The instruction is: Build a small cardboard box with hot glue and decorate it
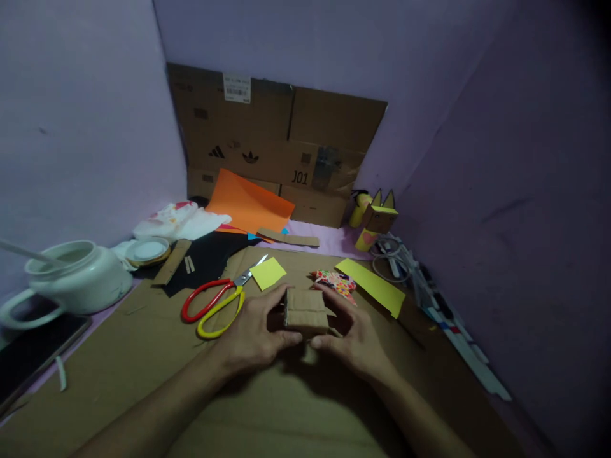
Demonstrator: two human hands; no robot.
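Note:
A small folded cardboard piece [305, 310] sits between both my hands on a cardboard sheet [143, 369] that covers the table. My left hand [251, 334] grips its left side, fingers curled round it. My right hand [353, 337] pinches its right side and lower edge. Scissors with a red and a yellow handle [214, 303] lie just left of my left hand. A yellow paper square [268, 273] lies beyond them. A red patterned paper scrap [337, 282] and a yellow paper strip [372, 286] lie just past my right hand.
A white jar with a stick in it [76, 275] and its lid [147, 250] stand at the left. Orange paper [248, 205] leans on a flattened carton [281, 146] at the back. A small cardboard figure [379, 219] and pens [429, 292] are at the right.

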